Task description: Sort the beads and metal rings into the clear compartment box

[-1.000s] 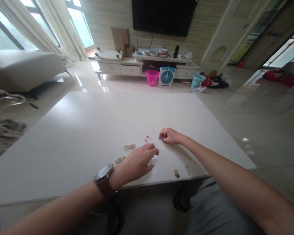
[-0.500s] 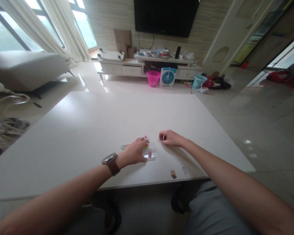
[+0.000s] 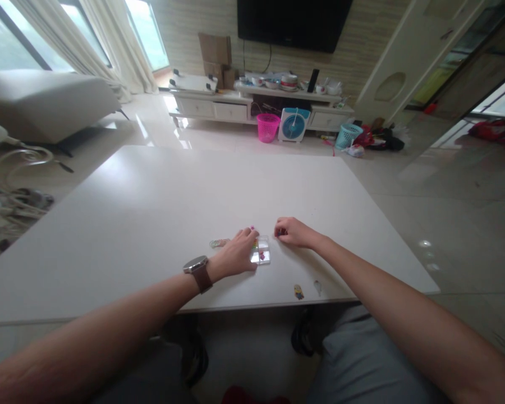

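Note:
My left hand (image 3: 238,252) is curved around the left side of a small clear divided box (image 3: 265,257), thumb at its near edge and fingers at its far edge. Small pink, green and orange pieces lie in the box. A pink piece (image 3: 253,228) is just beyond the left fingertips. To the right of the box, my right hand (image 3: 292,232) is curled low over the table, its fingers closed around small dark or blue pieces too small to make out. Left of my left hand lies a coiled, ring-like item (image 3: 219,243).
Near the front edge of the white table (image 3: 151,196) lie a yellow-and-blue cartoon figure (image 3: 298,291) and a small clear item (image 3: 318,287). Beyond the table stand a pink basket (image 3: 268,128), a blue fan (image 3: 293,124) and a light blue basket (image 3: 348,136).
The camera view has shifted slightly. My right fingers have curled a little more over the small pieces. My left hand stays at the box.

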Available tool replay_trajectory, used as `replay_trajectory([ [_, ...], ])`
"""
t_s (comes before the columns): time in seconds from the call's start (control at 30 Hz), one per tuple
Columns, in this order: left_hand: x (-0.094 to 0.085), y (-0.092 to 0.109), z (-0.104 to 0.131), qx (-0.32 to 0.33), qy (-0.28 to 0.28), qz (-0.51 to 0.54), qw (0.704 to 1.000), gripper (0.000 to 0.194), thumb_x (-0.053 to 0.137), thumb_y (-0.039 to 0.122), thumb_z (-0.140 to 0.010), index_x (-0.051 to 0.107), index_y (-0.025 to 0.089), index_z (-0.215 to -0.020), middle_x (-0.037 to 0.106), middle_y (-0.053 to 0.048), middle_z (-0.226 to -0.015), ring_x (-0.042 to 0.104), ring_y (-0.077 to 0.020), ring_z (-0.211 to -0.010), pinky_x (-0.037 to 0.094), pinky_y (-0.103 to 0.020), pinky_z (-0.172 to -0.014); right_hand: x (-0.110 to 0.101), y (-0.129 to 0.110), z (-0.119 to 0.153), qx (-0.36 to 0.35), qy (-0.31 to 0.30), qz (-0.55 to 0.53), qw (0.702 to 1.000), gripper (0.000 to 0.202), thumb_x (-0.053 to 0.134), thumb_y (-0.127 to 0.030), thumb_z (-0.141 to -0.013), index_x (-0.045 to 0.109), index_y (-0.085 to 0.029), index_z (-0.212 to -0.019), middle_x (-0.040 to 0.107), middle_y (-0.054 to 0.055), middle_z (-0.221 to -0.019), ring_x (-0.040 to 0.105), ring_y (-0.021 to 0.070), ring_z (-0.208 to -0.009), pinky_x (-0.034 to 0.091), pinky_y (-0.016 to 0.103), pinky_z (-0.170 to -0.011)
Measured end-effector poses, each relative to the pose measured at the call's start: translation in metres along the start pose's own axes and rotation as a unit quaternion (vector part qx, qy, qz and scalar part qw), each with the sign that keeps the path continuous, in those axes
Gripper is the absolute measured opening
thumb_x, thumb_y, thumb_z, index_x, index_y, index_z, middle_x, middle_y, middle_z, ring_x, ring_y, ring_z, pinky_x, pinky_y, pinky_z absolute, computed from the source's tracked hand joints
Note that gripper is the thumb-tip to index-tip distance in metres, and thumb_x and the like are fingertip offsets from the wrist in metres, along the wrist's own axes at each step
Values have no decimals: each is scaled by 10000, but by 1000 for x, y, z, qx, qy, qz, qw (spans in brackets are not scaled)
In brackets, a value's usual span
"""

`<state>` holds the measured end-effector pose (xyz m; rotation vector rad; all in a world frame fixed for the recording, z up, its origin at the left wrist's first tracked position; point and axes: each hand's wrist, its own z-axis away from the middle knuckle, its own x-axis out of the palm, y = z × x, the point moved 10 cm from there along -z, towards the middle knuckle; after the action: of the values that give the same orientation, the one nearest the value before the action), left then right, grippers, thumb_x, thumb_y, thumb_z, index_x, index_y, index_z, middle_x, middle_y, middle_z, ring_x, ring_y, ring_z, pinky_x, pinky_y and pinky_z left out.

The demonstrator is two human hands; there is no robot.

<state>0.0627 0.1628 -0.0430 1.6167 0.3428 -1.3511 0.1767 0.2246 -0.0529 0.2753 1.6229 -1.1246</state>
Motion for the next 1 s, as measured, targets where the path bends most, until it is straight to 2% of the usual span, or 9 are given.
replay_trajectory([
  [0.2,3,-2,0,1,6,-6,1000,565,691,194,-678,444,193,-1186,495,-110,-1195,487,-286,-1134,454,-427,-970,-7,9,-1,43,24,-35,998,218,649,-45,-726,719,-151,-904,689,22,-794,604,126,-700,452,216,-675],
  [0.27,3,-2,0,1,5,-5,1000,561,693,206,-680,447,189,-1183,501,-111,-1184,490,-289,-1131,465,-421,-950,-13,7,0,46,40,-48,997,178,656,-73,-746,713,-155,-894,697,16,-773,615,130,-702,465,225,-687],
  [0.43,-2,-1,0,3,4,-1,1000,500,694,232,-678,486,173,-1129,528,-114,-1130,520,-296,-1095,487,-406,-898,-19,-26,3,-8,33,-97,995,123,648,-88,-746,732,-154,-807,688,23,-777,622,128,-692,476,227,-674],
  [0.53,-2,-2,-1,0,-1,-4,1000,462,701,252,-677,501,174,-1087,538,-117,-1123,534,-304,-1087,492,-410,-884,-14,-47,6,-35,7,-111,993,139,651,-76,-723,732,-154,-805,680,14,-762,607,122,-673,464,220,-650],
  [0.7,-1,-1,-2,8,0,-15,1000,432,722,245,-671,508,177,-1040,549,-121,-1115,551,-300,-1067,500,-392,-869,3,-68,10,-86,-49,-91,991,151,646,-50,-720,716,-166,-787,677,0,-744,594,119,-679,446,217,-668],
  [0.8,-1,-1,-2,6,4,-22,1000,419,728,249,-677,510,176,-1027,553,-120,-1108,557,-296,-1059,502,-384,-862,11,-72,10,-118,-65,-66,989,123,646,-61,-745,706,-168,-741,662,10,-756,582,117,-678,433,217,-665],
  [1.0,0,-2,-2,6,14,-19,1000,454,728,254,-688,508,173,-1077,554,-121,-1130,553,-295,-1073,494,-389,-885,20,-69,9,-136,-75,-37,987,112,676,-80,-761,719,-179,-731,650,27,-816,585,128,-717,436,227,-686],
])
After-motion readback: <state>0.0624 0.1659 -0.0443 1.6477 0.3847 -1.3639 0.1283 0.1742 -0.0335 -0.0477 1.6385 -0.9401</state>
